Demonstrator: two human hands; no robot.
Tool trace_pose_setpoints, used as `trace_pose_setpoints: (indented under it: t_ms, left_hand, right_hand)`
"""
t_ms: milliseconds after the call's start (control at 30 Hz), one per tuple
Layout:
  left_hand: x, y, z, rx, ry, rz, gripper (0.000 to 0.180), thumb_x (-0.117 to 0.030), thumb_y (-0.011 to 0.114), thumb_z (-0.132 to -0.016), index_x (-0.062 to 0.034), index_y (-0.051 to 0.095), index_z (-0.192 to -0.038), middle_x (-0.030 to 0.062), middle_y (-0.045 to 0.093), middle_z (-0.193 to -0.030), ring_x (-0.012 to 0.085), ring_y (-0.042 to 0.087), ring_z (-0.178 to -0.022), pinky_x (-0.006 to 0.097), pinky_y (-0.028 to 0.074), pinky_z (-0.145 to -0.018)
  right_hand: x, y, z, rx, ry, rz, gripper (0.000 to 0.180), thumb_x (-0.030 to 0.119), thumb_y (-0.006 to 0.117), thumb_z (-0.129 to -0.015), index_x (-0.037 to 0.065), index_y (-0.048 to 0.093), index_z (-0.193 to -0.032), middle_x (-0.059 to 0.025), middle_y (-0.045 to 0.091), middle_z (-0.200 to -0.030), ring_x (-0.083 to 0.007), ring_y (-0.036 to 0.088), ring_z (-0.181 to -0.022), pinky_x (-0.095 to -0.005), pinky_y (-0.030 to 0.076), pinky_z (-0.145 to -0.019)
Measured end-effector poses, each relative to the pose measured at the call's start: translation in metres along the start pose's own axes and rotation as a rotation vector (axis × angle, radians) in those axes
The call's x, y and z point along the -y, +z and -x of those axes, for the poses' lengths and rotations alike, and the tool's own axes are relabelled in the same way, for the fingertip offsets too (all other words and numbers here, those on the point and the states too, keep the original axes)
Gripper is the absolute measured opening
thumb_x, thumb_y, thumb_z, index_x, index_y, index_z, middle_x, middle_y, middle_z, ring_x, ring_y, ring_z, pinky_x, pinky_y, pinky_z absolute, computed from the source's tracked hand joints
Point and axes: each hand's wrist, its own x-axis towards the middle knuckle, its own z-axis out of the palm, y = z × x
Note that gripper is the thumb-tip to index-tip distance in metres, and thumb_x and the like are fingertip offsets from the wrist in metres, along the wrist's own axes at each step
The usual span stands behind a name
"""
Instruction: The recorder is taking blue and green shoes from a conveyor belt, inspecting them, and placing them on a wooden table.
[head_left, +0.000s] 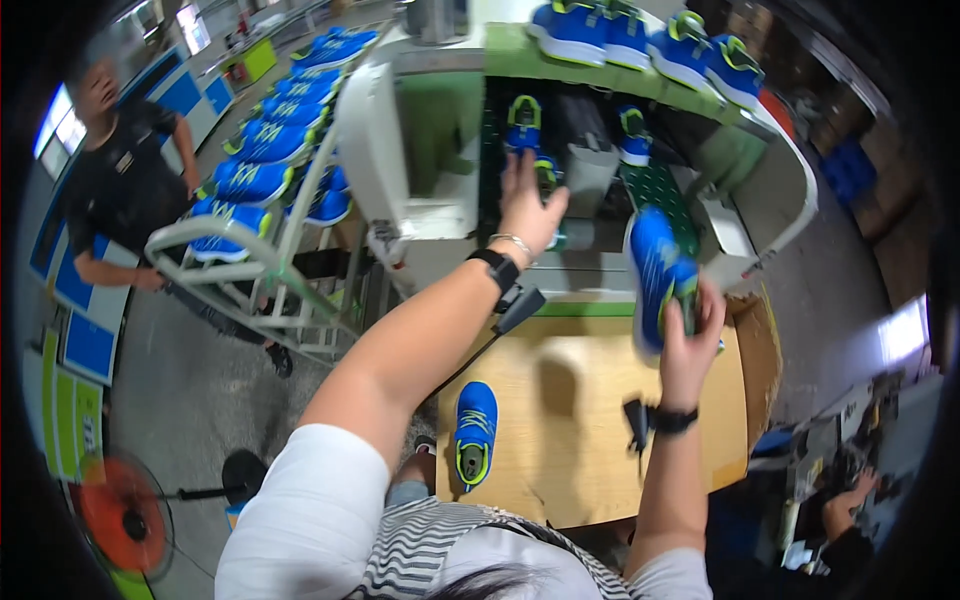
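Observation:
My right hand (692, 325) grips a blue sneaker (652, 262) with lime-green lining near its heel, holding it raised above the right side of the wooden tabletop (600, 400). My left hand (530, 212) reaches into the machine's opening with fingers stretched and thumb apart. Its fingertips are at two blue sneakers on the dark green left belt, a farther sneaker (523, 122) and a nearer, partly covered sneaker (546, 172); whether they touch is unclear. Another blue sneaker (476, 432) lies on the left of the tabletop, toe pointing away from me.
A white-and-green conveyor machine (420, 170) stands ahead, with several sneakers on top and one sneaker (633, 135) on its right belt. At left are a rack (290, 290) of sneakers, a standing person (125, 170) and an orange fan (125, 515). A cardboard box (757, 350) edges the table's right.

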Motion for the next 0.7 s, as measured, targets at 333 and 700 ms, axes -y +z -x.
trace_pose_setpoints:
  t_ms: [333, 700]
  left_hand:
    - [0.034, -0.09, 0.228, 0.772, 0.137, -0.311, 0.081, -0.038, 0.067, -0.085, -0.0127, 0.027, -0.151, 0.0232, 0.004, -0.159, 0.043, 0.011, -0.145, 0.058, 0.018, -0.113]
    - [0.051, -0.095, 0.325, 0.852, -0.12, -0.374, 0.047, -0.025, 0.07, -0.075, -0.0047, 0.062, -0.116, 0.0203, 0.037, -0.146, 0.0497, 0.025, -0.138, 0.054, 0.022, -0.115]
  right_hand:
    - [-0.082, 0.09, -0.091, -0.17, -0.244, 0.723, 0.078, 0.013, 0.071, -0.075, 0.004, 0.035, -0.143, -0.0283, 0.045, -0.133, -0.0437, 0.043, -0.123, -0.0497, 0.035, -0.104]
    - [-0.085, 0.081, 0.241, 0.802, 0.517, -0.012, 0.033, 0.015, 0.054, -0.095, -0.001, 0.057, -0.124, -0.0203, 0.054, -0.128, -0.0283, 0.053, -0.115, -0.0375, 0.041, -0.098]
